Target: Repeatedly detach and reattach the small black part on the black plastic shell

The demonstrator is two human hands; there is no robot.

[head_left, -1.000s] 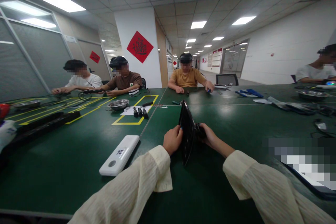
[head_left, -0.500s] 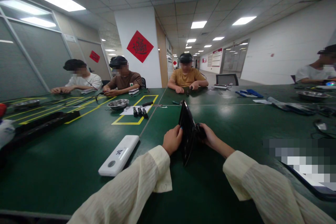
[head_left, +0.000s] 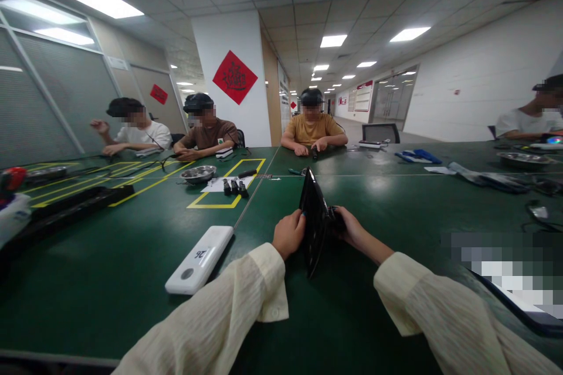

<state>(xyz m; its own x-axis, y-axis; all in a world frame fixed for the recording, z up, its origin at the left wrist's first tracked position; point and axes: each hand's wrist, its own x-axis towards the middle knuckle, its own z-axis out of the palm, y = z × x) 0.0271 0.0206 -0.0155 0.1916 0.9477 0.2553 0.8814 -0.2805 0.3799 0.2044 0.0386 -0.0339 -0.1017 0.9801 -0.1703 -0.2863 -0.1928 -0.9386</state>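
Note:
A thin, glossy black flat panel (head_left: 313, 225) stands upright and nearly edge-on in front of me, its lower edge near the green table (head_left: 264, 328). My left hand (head_left: 288, 233) is closed on the panel's left side, thumb against the face turned to it. On the other side my right hand (head_left: 349, 228) is closed around a small black piece (head_left: 338, 221) against the panel's right face. The edge-on angle hides whether that piece is fixed to the panel, and what kind of device it is.
A white power bank (head_left: 200, 261) marked 26 lies left of my forearm. Beyond it are a metal bowl (head_left: 199, 174) and several small black parts (head_left: 235, 188) by yellow tape. A pixelated screen device (head_left: 519, 287) lies at right. Several people sit around the table.
Both my hands and the panel have kept their place. At the far left a co-worker has raised a hand; the person opposite has shifted a hand and a small dark item slightly.

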